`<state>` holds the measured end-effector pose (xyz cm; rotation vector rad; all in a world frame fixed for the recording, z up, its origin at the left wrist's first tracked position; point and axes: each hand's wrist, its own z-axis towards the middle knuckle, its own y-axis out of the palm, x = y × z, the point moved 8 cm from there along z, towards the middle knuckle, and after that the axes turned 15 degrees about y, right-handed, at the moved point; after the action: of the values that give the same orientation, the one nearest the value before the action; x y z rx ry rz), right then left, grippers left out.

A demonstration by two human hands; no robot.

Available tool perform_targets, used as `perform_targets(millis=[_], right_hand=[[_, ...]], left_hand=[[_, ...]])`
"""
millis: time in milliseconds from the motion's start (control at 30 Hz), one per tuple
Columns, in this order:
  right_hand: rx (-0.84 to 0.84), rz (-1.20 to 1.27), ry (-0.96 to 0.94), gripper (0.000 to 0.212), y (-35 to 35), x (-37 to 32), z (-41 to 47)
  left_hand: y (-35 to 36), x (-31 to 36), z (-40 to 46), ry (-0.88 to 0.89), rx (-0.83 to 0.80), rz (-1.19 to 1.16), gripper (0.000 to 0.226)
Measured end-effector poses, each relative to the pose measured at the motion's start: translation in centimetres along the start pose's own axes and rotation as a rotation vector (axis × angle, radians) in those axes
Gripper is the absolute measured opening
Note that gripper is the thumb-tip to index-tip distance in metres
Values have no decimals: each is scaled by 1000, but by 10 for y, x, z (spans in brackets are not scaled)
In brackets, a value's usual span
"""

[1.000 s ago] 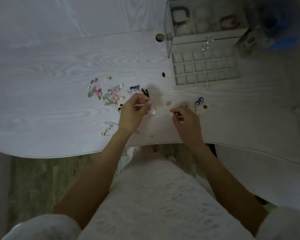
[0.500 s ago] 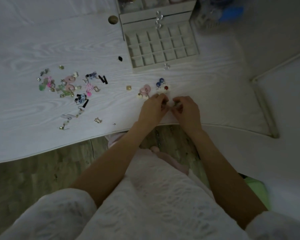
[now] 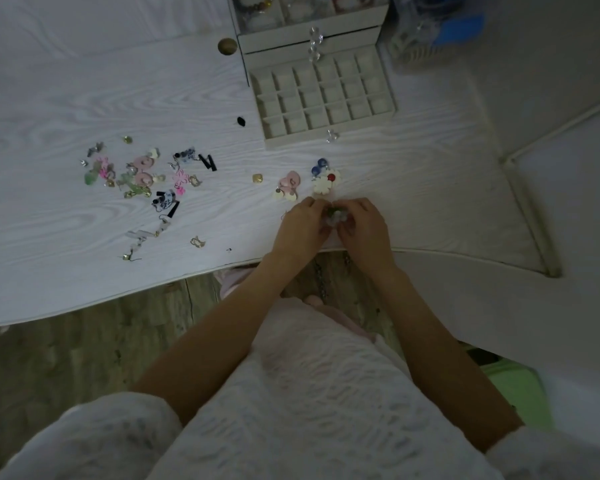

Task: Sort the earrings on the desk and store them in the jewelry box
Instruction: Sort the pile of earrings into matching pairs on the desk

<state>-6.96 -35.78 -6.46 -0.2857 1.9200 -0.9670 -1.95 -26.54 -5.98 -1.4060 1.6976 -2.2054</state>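
A small green-and-white earring (image 3: 334, 216) is pinched between the curled fingers of the left hand (image 3: 303, 225) and the right hand (image 3: 362, 225), which meet near the front edge of the desk (image 3: 49, 109). At twelve o'clock from the hands, a white flower earring (image 3: 324, 184), a blue one (image 3: 318, 167) and a pink one (image 3: 290, 180) are grouped. Loose earrings (image 3: 142, 178) are scattered toward nine o'clock. The jewelry box (image 3: 312, 39) stands farther toward twelve o'clock, its compartment drawer (image 3: 323, 95) pulled out.
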Motion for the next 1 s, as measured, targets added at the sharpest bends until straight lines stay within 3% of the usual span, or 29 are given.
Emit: perform_targets(millis=[233,400,567,667,833,1000], right_hand=[[18,-79,17,38,-1,-4,-3],[162,-129,-158,23,-23,-45,-14],[-15,-147,-343,20,12,-109,-8],[-114,-167,-398,19,48,-143,5],[-220,-196,-329,31,111,-181,50],[-233,-328,-327,48,156,-206,76]], left_hand=[[2,-1,-1,-50,-29,-14,36],[-40,-13,-19,-53,-31,-7,32],[-110,-54,-64,-54,-11,41,26],[-151,-96,-87,-153,141,74,21],[-191,-162,-108,-398,414,1,22],[-177,-178,-125,-459,364,29,30]])
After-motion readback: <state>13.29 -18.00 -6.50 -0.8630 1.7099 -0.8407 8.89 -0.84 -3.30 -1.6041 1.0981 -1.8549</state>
